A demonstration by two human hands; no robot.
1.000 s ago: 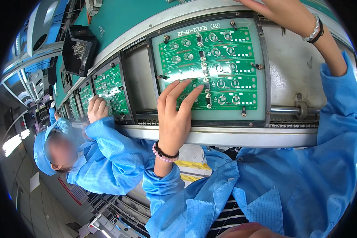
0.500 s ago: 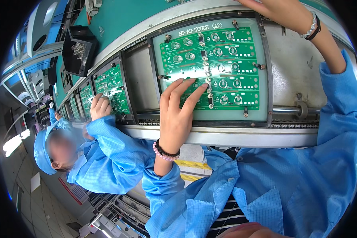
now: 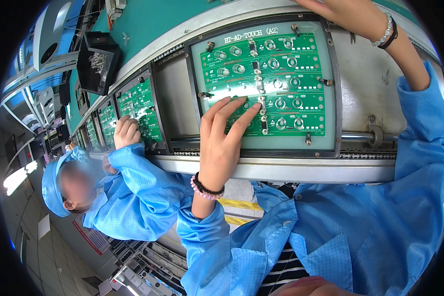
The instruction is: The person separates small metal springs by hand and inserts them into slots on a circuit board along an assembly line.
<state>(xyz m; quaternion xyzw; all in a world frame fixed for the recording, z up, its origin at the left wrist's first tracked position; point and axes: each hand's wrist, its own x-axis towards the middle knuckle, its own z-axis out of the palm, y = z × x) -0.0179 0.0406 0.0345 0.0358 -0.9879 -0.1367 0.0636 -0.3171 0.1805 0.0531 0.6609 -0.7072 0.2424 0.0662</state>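
Note:
My left hand [image 3: 223, 143] lies over the lower left part of a green circuit board panel [image 3: 308, 111], its fingers spread and bent. The index fingertip touches or hovers beside a small upright component in the middle column [image 3: 262, 103]; which, I cannot tell. Clear round parts [image 3: 273, 63] stand in rows on the panel. The panel sits in a pale fixture plate [image 3: 276, 143] with a black frame, held by several dark clips [image 3: 324, 82]. My right hand [image 3: 352, 18] reaches past the fixture's far right corner, its fingers largely cut off by the upper edge.
The fixture rides on a chain conveyor between metal rails [image 3: 281, 170]. More framed boards [image 3: 138, 106] follow on the left, with a co-worker's hand [image 3: 127, 132] over one. A black bin [image 3: 97, 64] of small parts stands on the green work surface [image 3: 158, 19].
The fixture with its panel has shifted slightly to the right. My left hand has moved a little with it, fingers still spread. My right hand has hardly moved.

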